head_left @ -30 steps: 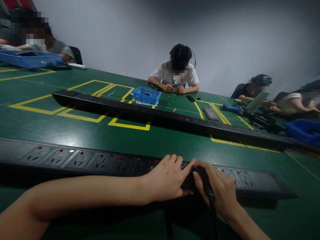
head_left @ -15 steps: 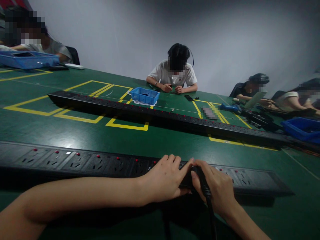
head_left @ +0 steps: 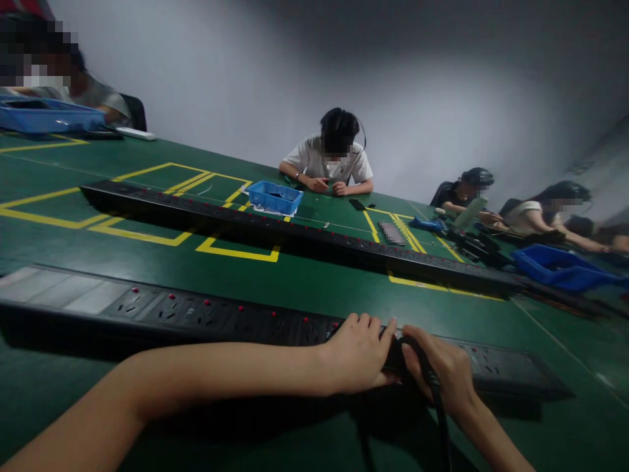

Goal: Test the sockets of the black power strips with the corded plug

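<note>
A long black power strip (head_left: 196, 314) with red switches lies across the green table in front of me. My left hand (head_left: 358, 354) rests on it, fingers laid flat and pressing down on its top. Close beside it, my right hand (head_left: 445, 373) is closed round a black plug with its cable (head_left: 439, 419), which runs down toward me. The plug sits at the strip between the two hands; I cannot tell how deep it is in the socket.
A second long black power strip (head_left: 295, 233) lies further back over yellow floor markings. Blue trays stand at the centre (head_left: 274, 196), far left (head_left: 44, 118) and right (head_left: 560, 269). Several other people sit round the table working.
My view has shifted, so the hands and strip appear a little further right and lower. Both hands keep the same hold at the strip.
</note>
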`<state>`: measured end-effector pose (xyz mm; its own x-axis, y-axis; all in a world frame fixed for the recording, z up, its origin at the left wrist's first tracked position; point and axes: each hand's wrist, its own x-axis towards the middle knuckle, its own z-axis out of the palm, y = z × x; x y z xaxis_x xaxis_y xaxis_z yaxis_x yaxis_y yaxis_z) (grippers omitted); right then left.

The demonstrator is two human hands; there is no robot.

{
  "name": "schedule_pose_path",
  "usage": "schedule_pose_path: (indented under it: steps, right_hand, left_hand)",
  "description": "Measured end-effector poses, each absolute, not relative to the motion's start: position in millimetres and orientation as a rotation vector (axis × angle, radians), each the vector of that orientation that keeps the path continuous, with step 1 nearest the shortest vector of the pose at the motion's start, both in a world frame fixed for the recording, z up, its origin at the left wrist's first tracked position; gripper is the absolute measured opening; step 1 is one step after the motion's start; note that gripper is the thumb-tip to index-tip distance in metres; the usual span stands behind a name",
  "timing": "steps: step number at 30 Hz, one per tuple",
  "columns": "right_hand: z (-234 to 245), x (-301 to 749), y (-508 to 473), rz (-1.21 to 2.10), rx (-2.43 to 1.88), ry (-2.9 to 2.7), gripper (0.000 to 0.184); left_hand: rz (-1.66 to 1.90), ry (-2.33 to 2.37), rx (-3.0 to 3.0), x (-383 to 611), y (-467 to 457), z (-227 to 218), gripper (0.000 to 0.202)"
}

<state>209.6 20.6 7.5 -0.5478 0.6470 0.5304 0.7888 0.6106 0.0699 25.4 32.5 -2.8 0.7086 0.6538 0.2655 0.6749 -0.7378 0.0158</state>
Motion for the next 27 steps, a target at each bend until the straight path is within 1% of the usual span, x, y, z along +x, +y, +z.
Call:
schedule_pose_path:
  steps: [5,7,10,11,14,16,17,19,22,24,27]
  right_hand:
    - [0.9,214.6,18.2,-0.392,-1.241,-2.355,0.018]
    - [5.8,211.7,16.4,-0.348,-1.277,-2.334,0.017]
    - [34.5,209.6,7.4,-0.354,-1.312,-2.029,0.018]
    - [49.4,208.7,2.4,-0.417,-1.302,-1.841,0.019]
    - [92.9,198.5,-14.3,-0.672,-1.220,-1.526,0.023]
    - [104.5,184.5,-21.1,-0.612,-1.207,-1.702,0.023]
    - [102.1,176.7,-21.6,-0.519,-1.243,-1.851,0.023]
    - [83.9,163.3,-16.8,-0.292,-1.387,-2.104,0.030]
    - [46.4,154.6,-0.8,0.011,-1.553,-2.243,0.018]
    - [31.5,154.8,9.4,0.107,-1.586,-2.196,0.018]
    - [30.3,155.9,20.1,0.148,-1.584,-2.232,0.018]
  left_hand:
    - [-0.331,-1.142,-2.834,7.4,30.9,0.8,0.076]
    - [-0.319,-1.125,-2.817,-7.7,29.3,1.1,0.072]
    - [-0.344,-1.116,-2.781,-20.3,27.4,0.4,0.071]
    - [-0.349,-1.112,-2.773,-21.1,27.0,0.1,0.071]
    - [-0.351,-1.101,-2.762,-18.7,26.2,-1.1,0.070]
    - [-0.360,-1.101,-2.755,-16.9,25.9,-2.3,0.071]
    - [-0.369,-1.104,-2.751,-16.6,25.8,-3.0,0.071]
    - [-0.392,-1.101,-2.753,-16.9,25.9,-4.5,0.072]
    - [-0.418,-1.101,-2.760,-18.2,26.2,-5.5,0.071]
    - [-0.421,-1.093,-2.766,-18.9,26.5,-4.8,0.071]
    - [-0.398,-1.081,-2.777,-19.5,26.4,-2.7,0.070]
